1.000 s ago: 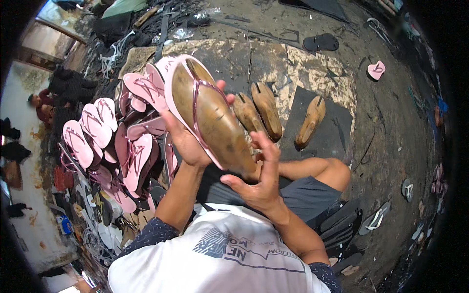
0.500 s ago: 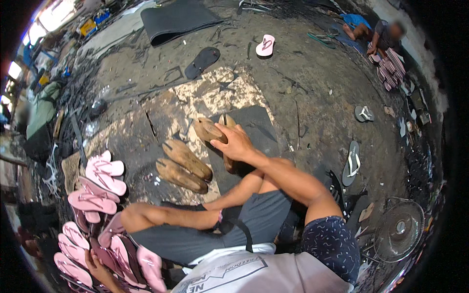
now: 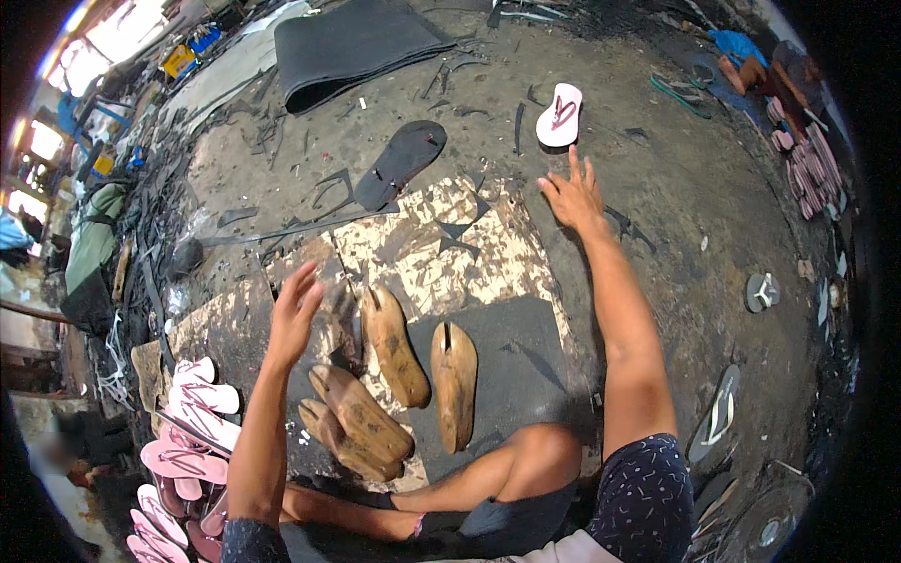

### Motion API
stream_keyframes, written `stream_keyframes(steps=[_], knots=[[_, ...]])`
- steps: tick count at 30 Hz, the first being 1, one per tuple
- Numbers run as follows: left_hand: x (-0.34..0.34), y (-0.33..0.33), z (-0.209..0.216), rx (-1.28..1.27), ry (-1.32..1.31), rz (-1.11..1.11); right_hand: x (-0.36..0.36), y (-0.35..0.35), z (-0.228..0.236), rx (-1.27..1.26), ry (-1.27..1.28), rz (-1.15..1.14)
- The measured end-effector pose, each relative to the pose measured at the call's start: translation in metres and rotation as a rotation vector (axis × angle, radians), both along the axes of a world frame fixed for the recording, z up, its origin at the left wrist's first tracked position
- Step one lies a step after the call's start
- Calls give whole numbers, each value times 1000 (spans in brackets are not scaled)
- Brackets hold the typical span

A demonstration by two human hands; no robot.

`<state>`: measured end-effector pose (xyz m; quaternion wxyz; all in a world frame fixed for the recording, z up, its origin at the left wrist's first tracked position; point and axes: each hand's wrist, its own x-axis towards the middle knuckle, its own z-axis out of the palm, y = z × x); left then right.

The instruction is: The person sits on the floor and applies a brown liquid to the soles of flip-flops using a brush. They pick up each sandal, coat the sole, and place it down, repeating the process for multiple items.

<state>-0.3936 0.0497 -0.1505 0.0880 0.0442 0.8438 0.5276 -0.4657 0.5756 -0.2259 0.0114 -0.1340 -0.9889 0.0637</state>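
My right hand [image 3: 575, 197] is stretched far forward with its fingers spread, just short of a pink flip-flop [image 3: 552, 131] with dark red straps, and holds nothing. My left hand [image 3: 297, 314] hovers over the left of the mat, fingers apart and empty. Between my arms lie several wooden shoe lasts. One slotted last [image 3: 398, 352] points forward beside my left hand, another [image 3: 454, 389] rests on a black rubber sheet [image 3: 516, 375], and a pair [image 3: 364, 411] lies near my shin.
Pink flip-flops [image 3: 183, 460] are heaped at my left. A black sole [image 3: 404, 164] and a folded black rubber sheet [image 3: 357, 52] lie ahead. Grey-and-white flip-flops [image 3: 718, 413] and a fan [image 3: 770, 530] are at my right. Another person [image 3: 798, 84] sits at the far right.
My right hand has left the wooden lasts and reached forward to the pink flip-flop. My left hand has come up from the pink pile to above the mat. Two lasts now lie apart.
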Motion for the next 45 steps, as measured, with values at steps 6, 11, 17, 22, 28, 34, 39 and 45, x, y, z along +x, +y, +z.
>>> stream_keyframes(steps=[6,11,17,22,28,34,39,45], knots=[[-153,72,-83,-190,91,90,-49,43,-33,161,119,164],[-197,97,-105,-182,-31,130,-45,52,-4,103,340,305],[-97,151,-54,382,-176,204,-45,53,-20,87,227,256],[19,162,-35,449,-483,170,-81,37,-50,197,230,199],[47,135,30,132,60,6,-41,-5,87,-357,906,381],[81,150,154,94,381,-137,115,-115,198,-1393,705,481],[176,114,186,119,333,-320,251,-199,231,-1843,248,441],[317,39,140,94,155,-205,364,-272,187,-1938,-272,339]])
